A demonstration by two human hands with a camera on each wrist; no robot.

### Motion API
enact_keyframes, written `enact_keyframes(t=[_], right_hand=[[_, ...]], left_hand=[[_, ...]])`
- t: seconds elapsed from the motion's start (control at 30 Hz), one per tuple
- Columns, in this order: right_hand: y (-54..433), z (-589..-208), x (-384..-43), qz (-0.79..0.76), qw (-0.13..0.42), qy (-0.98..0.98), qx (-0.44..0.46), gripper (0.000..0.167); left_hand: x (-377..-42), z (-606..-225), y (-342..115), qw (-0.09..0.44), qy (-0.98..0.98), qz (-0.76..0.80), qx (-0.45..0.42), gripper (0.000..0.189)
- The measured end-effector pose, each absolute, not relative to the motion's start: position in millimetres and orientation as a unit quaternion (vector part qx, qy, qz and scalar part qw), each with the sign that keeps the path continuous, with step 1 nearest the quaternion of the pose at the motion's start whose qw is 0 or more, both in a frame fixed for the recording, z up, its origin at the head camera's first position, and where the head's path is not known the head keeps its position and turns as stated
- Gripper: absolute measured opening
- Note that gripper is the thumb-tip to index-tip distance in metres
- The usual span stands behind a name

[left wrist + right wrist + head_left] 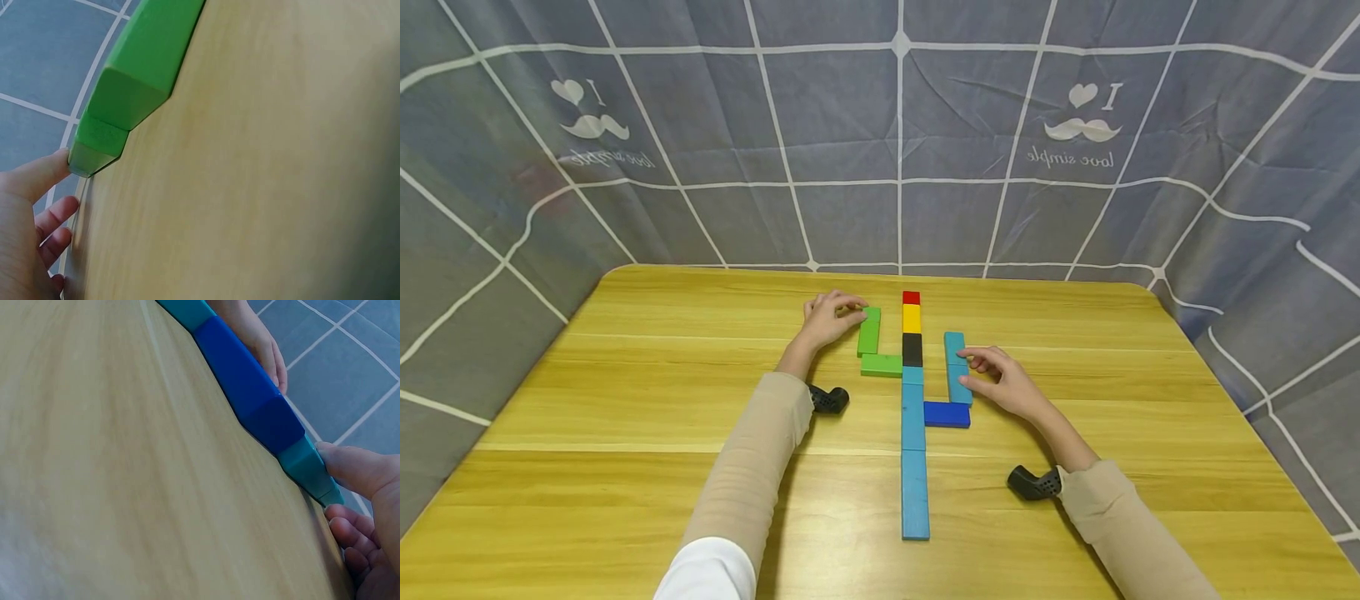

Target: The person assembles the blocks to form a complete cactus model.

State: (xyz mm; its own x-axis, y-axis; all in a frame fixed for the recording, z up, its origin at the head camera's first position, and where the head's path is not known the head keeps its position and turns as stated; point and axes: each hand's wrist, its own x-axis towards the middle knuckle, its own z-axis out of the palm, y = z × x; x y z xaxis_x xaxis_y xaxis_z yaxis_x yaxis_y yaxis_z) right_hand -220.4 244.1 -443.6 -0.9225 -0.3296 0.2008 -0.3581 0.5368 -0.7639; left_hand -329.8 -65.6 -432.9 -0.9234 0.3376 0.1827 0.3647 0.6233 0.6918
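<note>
A straight column of wooden blocks runs away from the person. In it are a red block (912, 297), a yellow block (912, 318), a black block (912, 350) and light blue blocks (913, 493). Left of it, a crosswise green block (882, 365) meets a lengthwise green row (868, 337). The left hand (831, 319) touches that row's far end with thumb and fingers. On the right, a dark blue block (947, 414) lies crosswise. Beyond it is a lengthwise light blue pair (956, 348), its right side touched by the right hand's (1003, 383) extended thumb and fingers.
The blocks lie on a yellow wood-grain table (625, 467). A grey cloth (842, 125) with white grid lines hangs behind and at both sides. Black wrist-worn devices (829, 400) show at both sleeves.
</note>
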Motion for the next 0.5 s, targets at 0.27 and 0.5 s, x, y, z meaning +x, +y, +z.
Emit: enact_keyframes(t=[0.27, 0.5], right_hand=[[241.9, -446.1, -221.9, 0.442, 0.015, -0.876, 0.192, 0.039], [243.7, -444.6, -221.0, 0.439, 0.015, -0.876, 0.197, 0.039]], left_hand=[[-330.7, -434.9, -66.8, 0.02, -0.901, -0.387, -0.196, 0.028], [-330.7, -435.3, -67.5, 0.018, -0.9, -0.39, -0.196, 0.029]])
